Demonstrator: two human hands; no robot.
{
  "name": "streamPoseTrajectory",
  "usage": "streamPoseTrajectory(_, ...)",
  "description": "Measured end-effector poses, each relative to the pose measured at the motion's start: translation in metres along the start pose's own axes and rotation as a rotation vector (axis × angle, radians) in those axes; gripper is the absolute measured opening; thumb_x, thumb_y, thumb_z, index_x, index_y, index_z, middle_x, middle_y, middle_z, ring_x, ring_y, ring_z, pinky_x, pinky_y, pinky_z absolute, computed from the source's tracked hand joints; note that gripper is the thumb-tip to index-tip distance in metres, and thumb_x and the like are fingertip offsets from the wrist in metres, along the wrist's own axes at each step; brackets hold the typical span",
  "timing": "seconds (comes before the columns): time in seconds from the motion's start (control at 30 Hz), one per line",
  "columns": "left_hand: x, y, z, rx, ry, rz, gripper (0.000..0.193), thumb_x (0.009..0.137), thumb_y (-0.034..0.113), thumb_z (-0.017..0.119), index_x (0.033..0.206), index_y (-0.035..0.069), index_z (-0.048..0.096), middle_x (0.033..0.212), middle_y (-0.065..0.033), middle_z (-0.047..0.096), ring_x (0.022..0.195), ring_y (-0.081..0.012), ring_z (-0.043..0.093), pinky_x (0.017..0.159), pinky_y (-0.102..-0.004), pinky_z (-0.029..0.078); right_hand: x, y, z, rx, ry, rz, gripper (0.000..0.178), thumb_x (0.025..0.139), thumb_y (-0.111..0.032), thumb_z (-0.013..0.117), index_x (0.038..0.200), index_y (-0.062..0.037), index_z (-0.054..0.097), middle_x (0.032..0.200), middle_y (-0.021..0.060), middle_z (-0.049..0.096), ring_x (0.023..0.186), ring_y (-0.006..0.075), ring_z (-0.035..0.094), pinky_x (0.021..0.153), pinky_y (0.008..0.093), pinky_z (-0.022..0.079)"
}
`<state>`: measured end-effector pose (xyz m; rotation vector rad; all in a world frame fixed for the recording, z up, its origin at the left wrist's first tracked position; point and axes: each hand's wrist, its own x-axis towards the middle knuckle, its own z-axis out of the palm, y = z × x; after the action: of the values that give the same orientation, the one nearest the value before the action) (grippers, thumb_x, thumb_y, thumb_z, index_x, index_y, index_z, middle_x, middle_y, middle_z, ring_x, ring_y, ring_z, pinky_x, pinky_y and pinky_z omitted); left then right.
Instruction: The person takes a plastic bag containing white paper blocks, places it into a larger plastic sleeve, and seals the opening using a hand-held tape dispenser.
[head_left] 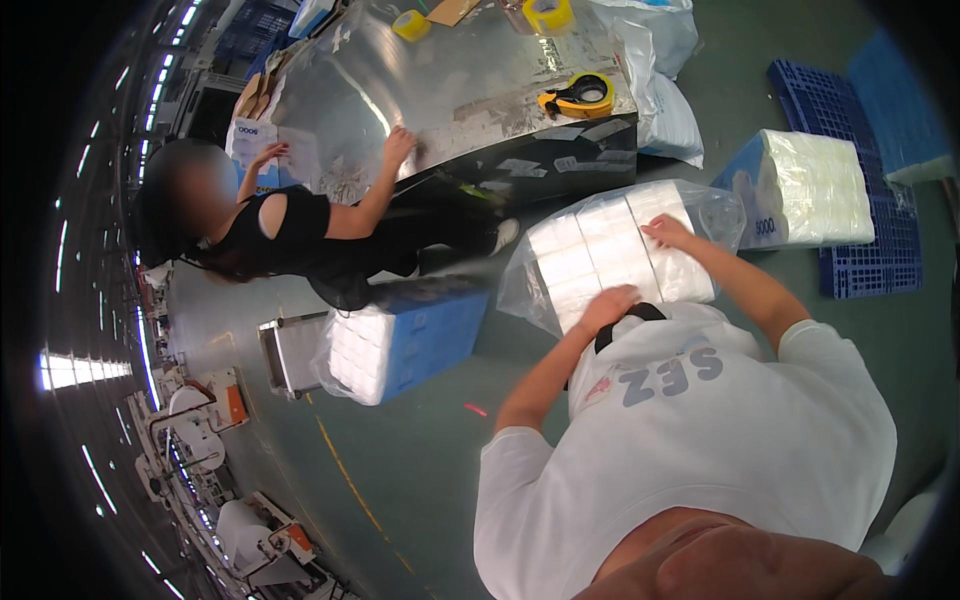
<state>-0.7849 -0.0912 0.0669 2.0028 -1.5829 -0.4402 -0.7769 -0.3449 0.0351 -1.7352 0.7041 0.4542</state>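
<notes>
A clear plastic bag (520, 290) stands in front of me, its mouth spread around rows of white tissue packs (605, 240). Along the near edge of the packs rests my left hand (612, 303), fingers laid out over the top and holding nothing. Farther right, my right hand (668, 232) touches the top of the packs with its fingers extended and slightly bent. I see nothing gripped in it. The bag's loose film bulges out beyond the packs on the left and right; its lower part is hidden by the packs and my body.
Ahead is a metal-topped table (470, 70) with a yellow tape dispenser (580, 97) and tape rolls (547, 15). A co-worker in black (290, 220) stands at its left. Bundled packs (815, 190) sit right, by blue pallets (850, 120); another bundle (405, 345) stands left. White sacks (660, 100) adjoin the table.
</notes>
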Motion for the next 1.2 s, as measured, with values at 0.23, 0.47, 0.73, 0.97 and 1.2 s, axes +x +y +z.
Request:
streamPoseTrajectory(0.23, -0.001, -0.018, 0.021, 0.265, -0.260, 0.052, 0.057, 0.079, 0.031, 0.043, 0.131, 0.018, 0.024, 0.138, -0.0012, 0.019, 0.126, -0.0152, 0.018, 0.102, -0.0386, 0.014, 0.023, -0.016, 0.056, 0.863, -0.115, 0.175, 0.031, 0.082, -0.039, 0.049, 0.083, -0.0079, 0.052, 0.058, -0.0026, 0.043, 0.044, 0.0062, 0.036, 0.036, 0.0167, 0.024)
streamPoseTrajectory(0.47, 0.004, -0.046, 0.010, 0.315, -0.079, -0.133, 0.054, 0.081, 0.034, 0.044, 0.130, 0.020, 0.025, 0.136, -0.0004, 0.022, 0.125, -0.0170, 0.020, 0.101, -0.0370, 0.018, -0.026, -0.012, 0.056, 0.972, -0.286, 0.279, 0.029, 0.088, -0.031, 0.039, 0.064, -0.0137, 0.040, 0.051, -0.0056, 0.030, 0.039, 0.0054, 0.024, 0.033, 0.0187, 0.017)
streamPoseTrajectory(0.73, 0.007, -0.052, 0.017, 0.310, -0.033, -0.081, 0.049, 0.082, 0.029, 0.044, 0.128, 0.017, 0.030, 0.130, -0.0019, 0.033, 0.122, -0.0171, 0.027, 0.101, -0.0360, 0.020, -0.032, 0.032, 0.065, 0.535, -0.142, 0.154, 0.035, 0.086, -0.036, 0.041, 0.066, -0.0088, 0.047, 0.056, 0.0024, 0.052, 0.055, 0.0132, 0.059, 0.041, 0.0205, 0.040)
streamPoseTrajectory(0.97, -0.008, -0.070, 0.036, 0.490, 0.109, 0.004, 0.045, 0.077, 0.019, 0.043, 0.122, 0.012, 0.039, 0.128, -0.0032, 0.036, 0.117, -0.0176, 0.033, 0.099, -0.0353, 0.023, -0.028, 0.035, 0.075, 0.486, 0.051, -0.009, 0.036, 0.087, -0.034, 0.041, 0.065, -0.0060, 0.047, 0.055, 0.0037, 0.052, 0.048, 0.0158, 0.059, 0.036, 0.0201, 0.037)
streamPoseTrajectory(1.2, 0.004, -0.054, 0.011, 0.559, 0.107, -0.087, 0.050, 0.076, 0.012, 0.041, 0.126, 0.012, 0.033, 0.131, -0.0059, 0.031, 0.122, -0.0208, 0.027, 0.097, -0.0354, 0.025, -0.030, 0.033, 0.078, 0.444, 0.097, -0.019, 0.036, 0.087, -0.032, 0.041, 0.063, -0.0064, 0.047, 0.052, 0.0030, 0.049, 0.044, 0.0149, 0.056, 0.034, 0.0198, 0.035)
